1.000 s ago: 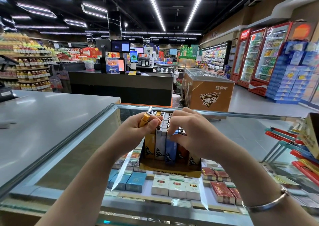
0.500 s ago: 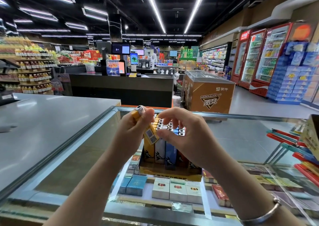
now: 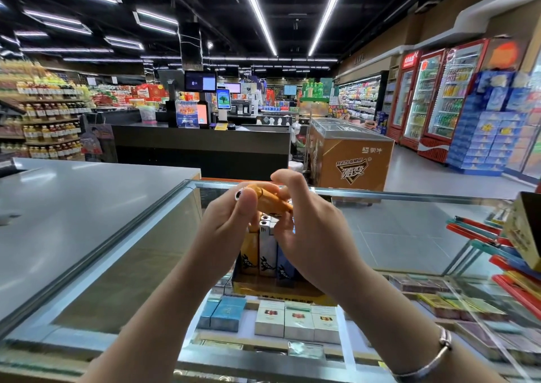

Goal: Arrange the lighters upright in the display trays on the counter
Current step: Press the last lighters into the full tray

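One orange lighter [image 3: 270, 199] lies sideways, gripped between left hand [image 3: 231, 221] and right hand [image 3: 304, 224]; beneath them, most lighters already stand upright in the tray [image 3: 278, 290].

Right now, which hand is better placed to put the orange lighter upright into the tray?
Probably the left hand: it grips the orange lighter near its metal top, above the display tray. The right hand touches only its other end and covers the upright lighters.
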`<control>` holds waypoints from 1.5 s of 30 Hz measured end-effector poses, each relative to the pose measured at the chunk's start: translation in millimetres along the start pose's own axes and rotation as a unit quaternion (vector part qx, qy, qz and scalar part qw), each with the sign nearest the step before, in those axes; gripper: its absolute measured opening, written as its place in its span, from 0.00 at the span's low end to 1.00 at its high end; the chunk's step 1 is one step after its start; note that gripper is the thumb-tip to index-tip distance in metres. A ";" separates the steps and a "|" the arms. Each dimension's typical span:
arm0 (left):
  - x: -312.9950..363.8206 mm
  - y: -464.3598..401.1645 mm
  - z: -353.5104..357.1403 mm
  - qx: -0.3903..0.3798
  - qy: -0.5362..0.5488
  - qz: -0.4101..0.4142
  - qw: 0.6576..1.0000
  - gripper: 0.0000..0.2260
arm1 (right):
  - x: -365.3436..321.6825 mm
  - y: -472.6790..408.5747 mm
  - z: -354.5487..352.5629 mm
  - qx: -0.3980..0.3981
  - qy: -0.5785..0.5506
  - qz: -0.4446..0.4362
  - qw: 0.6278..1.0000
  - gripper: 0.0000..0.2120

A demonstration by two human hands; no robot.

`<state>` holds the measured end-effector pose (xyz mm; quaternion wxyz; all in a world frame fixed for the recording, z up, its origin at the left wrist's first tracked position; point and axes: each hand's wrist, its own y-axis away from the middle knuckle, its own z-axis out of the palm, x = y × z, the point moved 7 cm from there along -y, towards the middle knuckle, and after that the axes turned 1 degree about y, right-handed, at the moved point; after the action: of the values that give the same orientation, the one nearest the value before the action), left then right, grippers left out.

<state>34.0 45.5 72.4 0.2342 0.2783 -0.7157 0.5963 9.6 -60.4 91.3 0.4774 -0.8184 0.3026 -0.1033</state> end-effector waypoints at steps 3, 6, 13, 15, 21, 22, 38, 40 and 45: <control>-5.0 -1.1 -9.6 0.003 -0.023 -0.022 0.999 0.28 | -0.5 -0.4 -0.3 -0.017 0.008 -0.019 1.000 0.27; -21.1 0.5 -17.4 -0.047 -0.033 -0.084 0.995 0.35 | -2.8 1.7 12.7 -0.094 0.048 -0.040 0.994 0.29; -45.4 19.1 -17.7 -0.185 -0.054 -0.225 0.955 0.34 | 3.5 -1.3 15.3 -0.096 0.051 -0.057 0.992 0.34; -53.3 29.2 -16.4 -0.249 -0.061 -0.249 0.934 0.29 | 7.9 -1.4 10.9 -0.075 0.028 -0.045 0.996 0.37; -64.8 39.7 -13.0 -0.267 0.027 -0.291 0.919 0.43 | 17.7 -3.1 5.1 -0.032 -0.114 0.023 0.993 0.21; -65.1 39.7 -12.4 -0.267 0.036 -0.289 0.919 0.43 | 19.1 -3.1 3.2 -0.020 -0.145 0.040 0.988 0.18; -67.4 28.9 2.9 -0.148 -0.025 -0.225 0.963 0.36 | -20.0 21.6 60.1 -0.117 0.293 -0.158 0.936 0.16; -70.6 28.6 3.4 -0.138 0.012 -0.228 0.964 0.34 | -19.7 18.9 59.9 -0.101 0.298 -0.124 0.941 0.24; -74.1 26.3 -2.3 -0.123 -0.035 -0.168 0.977 0.27 | -25.9 22.8 66.2 -0.141 0.297 -0.140 0.934 0.29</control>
<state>70.7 60.1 4.4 0.3381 0.3846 -0.7341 0.4459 10.3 -5.6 40.6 0.2260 -0.8434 0.3242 -0.3640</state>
